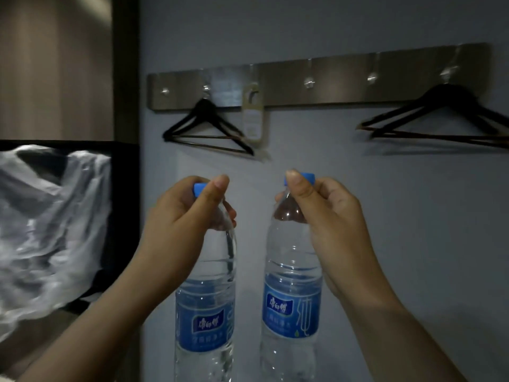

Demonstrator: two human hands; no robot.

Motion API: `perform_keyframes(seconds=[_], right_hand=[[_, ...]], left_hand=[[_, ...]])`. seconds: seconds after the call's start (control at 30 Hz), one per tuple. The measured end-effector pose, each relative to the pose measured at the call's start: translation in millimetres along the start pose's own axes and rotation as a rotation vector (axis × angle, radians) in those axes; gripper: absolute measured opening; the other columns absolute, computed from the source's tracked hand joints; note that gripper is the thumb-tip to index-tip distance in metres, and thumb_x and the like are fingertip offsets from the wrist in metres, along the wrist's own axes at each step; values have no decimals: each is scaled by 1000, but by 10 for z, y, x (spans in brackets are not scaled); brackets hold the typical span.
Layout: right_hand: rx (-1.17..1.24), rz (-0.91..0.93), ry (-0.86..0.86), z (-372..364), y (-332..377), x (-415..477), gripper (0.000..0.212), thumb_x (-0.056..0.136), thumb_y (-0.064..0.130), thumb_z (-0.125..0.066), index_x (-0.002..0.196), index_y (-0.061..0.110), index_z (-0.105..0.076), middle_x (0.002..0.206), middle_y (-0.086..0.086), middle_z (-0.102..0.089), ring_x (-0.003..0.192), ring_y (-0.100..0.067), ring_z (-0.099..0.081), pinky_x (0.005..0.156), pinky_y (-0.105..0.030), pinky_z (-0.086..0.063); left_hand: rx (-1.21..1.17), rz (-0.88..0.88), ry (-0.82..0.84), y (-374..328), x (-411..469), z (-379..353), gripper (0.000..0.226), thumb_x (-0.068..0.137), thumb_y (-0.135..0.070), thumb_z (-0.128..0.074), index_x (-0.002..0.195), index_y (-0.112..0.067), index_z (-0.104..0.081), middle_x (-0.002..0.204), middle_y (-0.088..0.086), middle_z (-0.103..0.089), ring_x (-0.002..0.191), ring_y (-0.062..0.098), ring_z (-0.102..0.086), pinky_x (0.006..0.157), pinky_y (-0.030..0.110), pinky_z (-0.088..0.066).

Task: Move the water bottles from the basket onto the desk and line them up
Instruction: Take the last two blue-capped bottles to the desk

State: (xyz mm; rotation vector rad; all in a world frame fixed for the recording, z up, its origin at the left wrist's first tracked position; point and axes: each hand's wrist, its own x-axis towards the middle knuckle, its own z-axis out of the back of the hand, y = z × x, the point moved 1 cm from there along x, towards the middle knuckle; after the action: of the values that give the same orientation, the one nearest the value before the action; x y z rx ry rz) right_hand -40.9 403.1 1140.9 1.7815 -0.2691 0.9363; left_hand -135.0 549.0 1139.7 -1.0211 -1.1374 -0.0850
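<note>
Since both bottles hang by their necks below the hook rail (316, 78), upright and side by side, they seem carried this way so each can be stood straight down on the tabletop. Neither tabletop nor basket is in view. The left bottle (205, 312) hangs under the rail's left hanger (206, 128), and the right bottle (292, 299) is just beside it, not touching. The left grip (179, 216) curls tightly round its bottle's neck, thumb beside the blue cap (200, 189). The right grip (330, 216) pinches the other cap (309, 178).
</note>
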Motion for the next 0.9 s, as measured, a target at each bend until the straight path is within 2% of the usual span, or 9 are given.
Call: perform_keyframes(seconds=[0.2,0.33,0.5,0.6,0.73,0.8,0.9], right_hand=[[198,-14,180,-744,-394,241,40,80,43,-65,93,6,-64,81,-5,-74,71,-9,-69,63,-10,-50],[333,-37,319,-1213,-640,356,40,77,44,-65,91,7,-64,80,-3,-74,70,-6,-70,62,-11,-50],[496,-68,488,-1858,-829,429,39,78,42,-65,93,7,-63,87,-7,-73,73,-8,-72,61,-11,-50],[574,-88,570,-2282,-875,359,39,73,45,-64,90,10,-62,80,-2,-73,70,-8,-72,60,-9,-49],[622,-115,661,-2893,-879,160,47,67,53,-63,90,12,-63,77,-1,-74,70,-9,-72,62,-12,-52],[631,-113,711,-3209,-858,24,50,65,59,-62,90,16,-63,80,-1,-74,74,-9,-73,67,-17,-56],[664,-112,763,-3699,-808,-201,50,70,58,-61,94,15,-63,83,1,-74,76,-9,-72,68,-20,-57]], left_hand=[[215,13,-143,240,91,610,44,79,-55,-46,82,-14,-62,74,1,-72,67,13,-70,61,20,-54],[370,30,-249,362,99,943,37,82,-51,-48,81,-17,-62,73,2,-72,67,16,-70,67,31,-56],[508,45,-423,378,60,1372,39,76,-53,-48,82,-17,-61,70,-4,-71,63,10,-69,61,17,-55],[624,57,-500,308,-66,1694,42,76,-56,-46,84,-17,-60,72,-3,-70,63,10,-68,59,15,-54],[737,68,-586,179,-250,2189,49,74,-58,-47,85,-13,-60,74,9,-69,65,18,-69,58,24,-56],[760,84,-630,123,-333,2466,48,72,-59,-47,85,-14,-59,74,8,-69,66,19,-69,60,29,-54],[816,92,-647,43,-445,2939,46,74,-54,-47,86,-12,-59,74,7,-69,68,17,-69,63,30,-56]])
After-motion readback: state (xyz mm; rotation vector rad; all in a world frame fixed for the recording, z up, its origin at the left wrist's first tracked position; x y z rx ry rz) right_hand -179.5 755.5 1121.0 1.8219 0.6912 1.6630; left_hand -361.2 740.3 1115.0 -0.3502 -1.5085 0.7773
